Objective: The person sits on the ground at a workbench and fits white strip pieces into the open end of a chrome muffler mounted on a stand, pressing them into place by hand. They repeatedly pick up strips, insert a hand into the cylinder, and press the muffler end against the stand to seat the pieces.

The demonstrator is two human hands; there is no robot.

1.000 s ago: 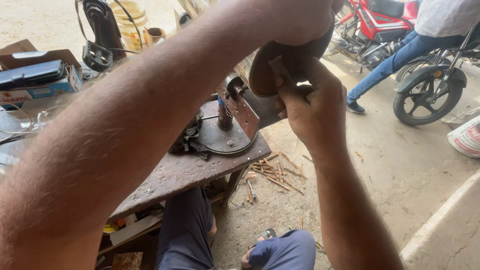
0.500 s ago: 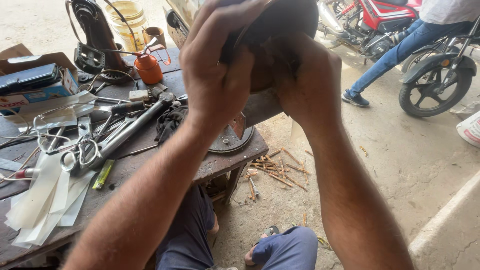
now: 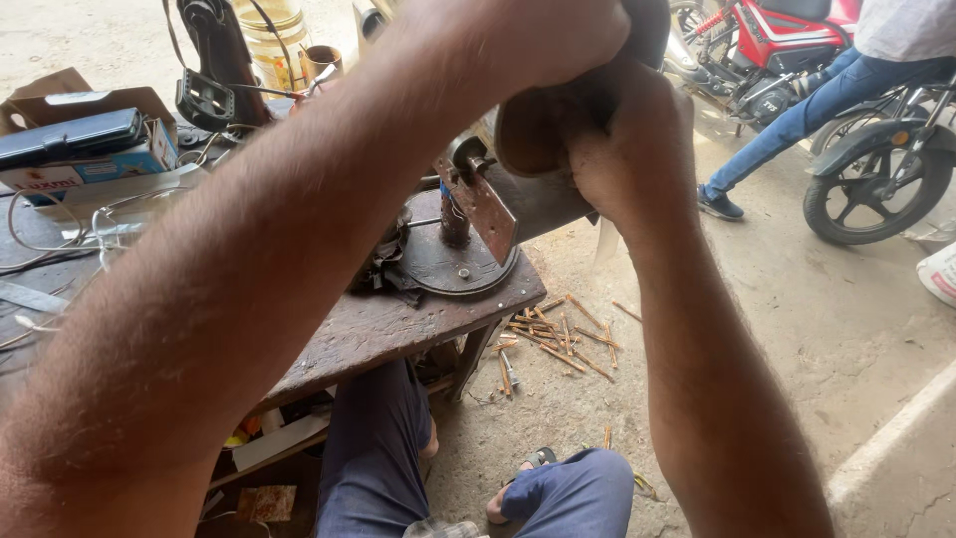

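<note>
Both hands are raised close to the camera and clasp one dark brown leather piece. It is held in the air above the far corner of the bench, over a round metal stand. The left hand sits at the top edge of the view, closed over the upper part of the leather; its fingers wrap away from the camera, so how tightly they curl cannot be told. The left forearm runs across the middle of the view and hides much of the bench top. The right hand is closed around the leather from the right, knuckles toward the camera, its fingertips hidden behind the piece. What the leather is, a shoe part or something else, cannot be made out, since only a curved brown flank shows between the hands.

On the stand a rusty flat plate stands tilted beside an upright post. Behind the forearm lie loose wires and a box with a dark case on it. Thin wooden sticks lie scattered on the ground just past the bench leg. At the upper right stand a red motorbike and a black wheel, with another person's jeans-clad leg between them, the body cut off by the frame.
</note>
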